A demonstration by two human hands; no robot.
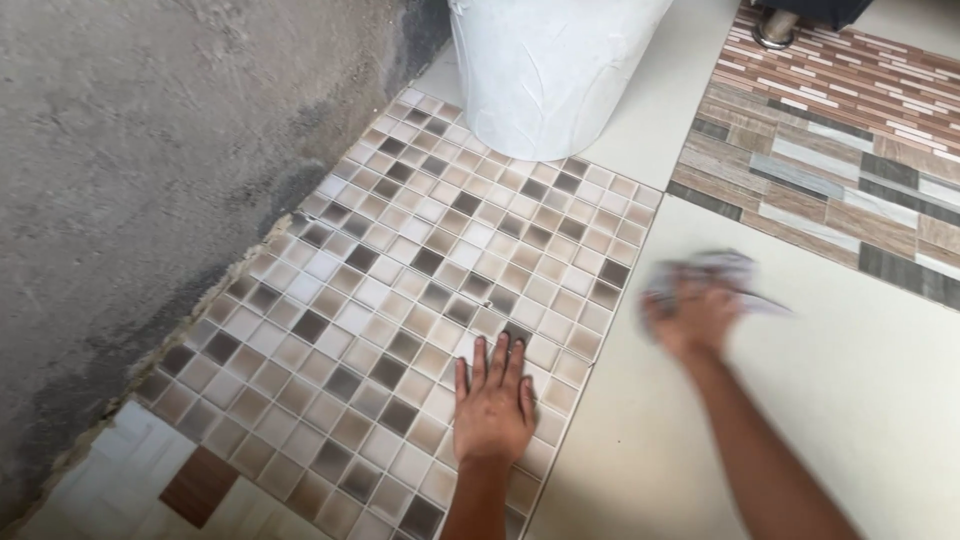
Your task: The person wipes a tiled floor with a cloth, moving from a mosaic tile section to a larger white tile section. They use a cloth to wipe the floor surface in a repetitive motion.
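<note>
**Left palm flat on mosaic tile, right hand gripping a crumpled cloth**

Nearest the camera, the left hand [492, 405] lies palm down on the square mosaic floor tile patterned in small brown, beige and white checks [400, 300], close to that tile's right edge. Its fingers are stretched out straight and slightly spread, their tips pointing away from the person, and the forearm rises from the bottom edge of the view.

To the right, the right hand [692, 315] is blurred by motion. It is closed around a crumpled pale grey-white cloth [715, 275], which bunches above the knuckles and trails a thin edge out to the right. How each finger sits on the cloth cannot be told through the blur. Hand and cloth sit over the plain cream floor tile [830, 400] just beside the mosaic one, well apart from the left hand.

Behind the mosaic tile stands a white plastic bucket with a wrinkled-looking surface [545, 80], its base overlapping the tile's far corner. A rough grey cement wall [130, 180] runs along the left side, meeting the mosaic tile at a ragged mortar line. At the upper right lies a tile printed with long strips in brown, grey and cream [830, 170]. At the lower left a white tile with a dark brown patch [150, 480] adjoins the mosaic.
</note>
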